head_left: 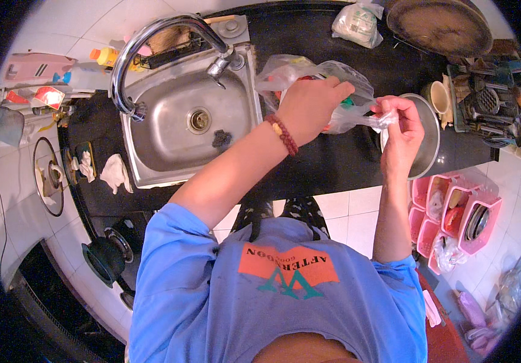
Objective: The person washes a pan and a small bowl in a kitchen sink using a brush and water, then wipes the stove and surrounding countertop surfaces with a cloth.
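A clear plastic bag (355,75) with red and green things inside lies over the dark counter, just right of the sink. My left hand (317,106), with a dark red bead bracelet at its wrist, bends its fingers over the bag and grips it; the thumb and fingertips are partly hidden. The bag's twisted end (385,120) is pinched between the thumb and fingers of my right hand (401,125). Plastic stretches between both hands. Under and behind the right hand stands a round metal bowl (430,131).
At left is a stainless steel sink (174,156) with a chrome faucet (165,22) and a dark scrubber (221,138). A tied white bag (360,25) and a large round pan (439,27) lie at the back. Kitchen utensils (487,100) stand right; pink baskets (478,218) are below.
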Demonstrator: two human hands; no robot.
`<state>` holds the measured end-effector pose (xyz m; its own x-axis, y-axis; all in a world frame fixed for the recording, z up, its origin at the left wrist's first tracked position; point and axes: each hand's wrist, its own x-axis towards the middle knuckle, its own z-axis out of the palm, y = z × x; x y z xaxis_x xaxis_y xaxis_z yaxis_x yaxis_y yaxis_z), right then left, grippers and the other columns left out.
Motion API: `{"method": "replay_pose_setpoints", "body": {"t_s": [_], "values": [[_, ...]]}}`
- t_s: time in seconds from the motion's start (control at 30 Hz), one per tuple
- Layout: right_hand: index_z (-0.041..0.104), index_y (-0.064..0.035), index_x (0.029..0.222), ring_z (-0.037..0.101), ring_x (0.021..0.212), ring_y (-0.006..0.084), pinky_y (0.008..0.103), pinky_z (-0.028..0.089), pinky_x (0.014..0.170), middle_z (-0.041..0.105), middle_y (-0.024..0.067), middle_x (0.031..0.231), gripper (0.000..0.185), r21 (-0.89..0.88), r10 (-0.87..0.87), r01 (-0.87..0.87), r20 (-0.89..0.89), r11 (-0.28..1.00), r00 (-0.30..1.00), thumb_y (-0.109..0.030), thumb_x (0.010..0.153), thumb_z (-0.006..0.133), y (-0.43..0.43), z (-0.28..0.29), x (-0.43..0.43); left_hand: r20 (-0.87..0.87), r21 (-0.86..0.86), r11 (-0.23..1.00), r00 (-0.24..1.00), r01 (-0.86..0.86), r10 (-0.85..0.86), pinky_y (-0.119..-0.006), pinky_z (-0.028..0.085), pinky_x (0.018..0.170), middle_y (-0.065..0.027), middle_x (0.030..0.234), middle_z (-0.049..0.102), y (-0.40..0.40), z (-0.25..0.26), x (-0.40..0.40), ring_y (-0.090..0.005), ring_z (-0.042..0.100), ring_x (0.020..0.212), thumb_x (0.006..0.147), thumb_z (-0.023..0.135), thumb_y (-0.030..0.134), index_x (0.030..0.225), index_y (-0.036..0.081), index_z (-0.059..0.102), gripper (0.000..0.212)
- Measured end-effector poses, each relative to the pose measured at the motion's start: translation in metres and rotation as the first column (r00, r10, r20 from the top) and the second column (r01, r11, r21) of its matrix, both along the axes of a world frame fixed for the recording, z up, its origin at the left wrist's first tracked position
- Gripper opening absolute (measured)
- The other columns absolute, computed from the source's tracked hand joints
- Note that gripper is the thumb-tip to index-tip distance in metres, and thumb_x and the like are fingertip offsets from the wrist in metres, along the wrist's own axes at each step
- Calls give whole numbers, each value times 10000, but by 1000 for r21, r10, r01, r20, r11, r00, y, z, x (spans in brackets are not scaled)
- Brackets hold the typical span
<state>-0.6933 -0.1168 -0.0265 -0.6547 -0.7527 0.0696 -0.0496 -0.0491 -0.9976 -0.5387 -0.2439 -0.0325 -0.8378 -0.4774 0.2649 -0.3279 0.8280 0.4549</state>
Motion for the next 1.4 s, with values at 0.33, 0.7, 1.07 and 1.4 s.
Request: {"method": "replay_pose_setpoints", "body": {"t_s": [0.33, 0.7, 1.07, 1.4], "values": [[592, -45, 860, 567, 812, 141, 296, 466, 784, 609, 58, 856, 140, 16, -201, 203, -71, 979, 977, -154, 944, 611, 60, -15, -24, -426, 272, 954, 873, -127, 237, -333, 531, 605, -65, 779, 648, 18, 18, 94, -216, 650, 672, 822, 738, 98, 932, 81, 655, 139], [570, -66, 857, 514, 725, 101, 204, 412, 608, 568, 23, 822, 173, 75, -327, 329, -32, 941, 944, -200, 958, 614, 108, -30, -50, 113, 270, 832, 874, -485, 473, -429, 534, 875, -163, 1210, 535, -86, -163, 54, -317, 613, 1079, 785, 792, 163, 1207, 55, 555, 496], [539, -62, 827, 493, 734, 126, 281, 424, 702, 535, 29, 788, 212, 101, -325, 327, -29, 940, 945, -197, 959, 636, 112, -37, -60, 217, 334, 892, 946, -304, 241, -447, 524, 905, -119, 1157, 511, -115, -209, -13, -331, 585, 1116, 755, 812, 222, 1182, 156, 565, 498], [518, -76, 760, 495, 707, 117, 267, 421, 680, 538, 22, 753, 254, 171, -382, 388, -67, 906, 922, -187, 948, 646, 97, -33, -46, 173, 193, 979, 980, 64, -98, -470, 529, 812, -129, 1111, 524, -129, -227, -31, -351, 639, 918, 805, 689, 170, 1037, 157, 567, 263]]}}
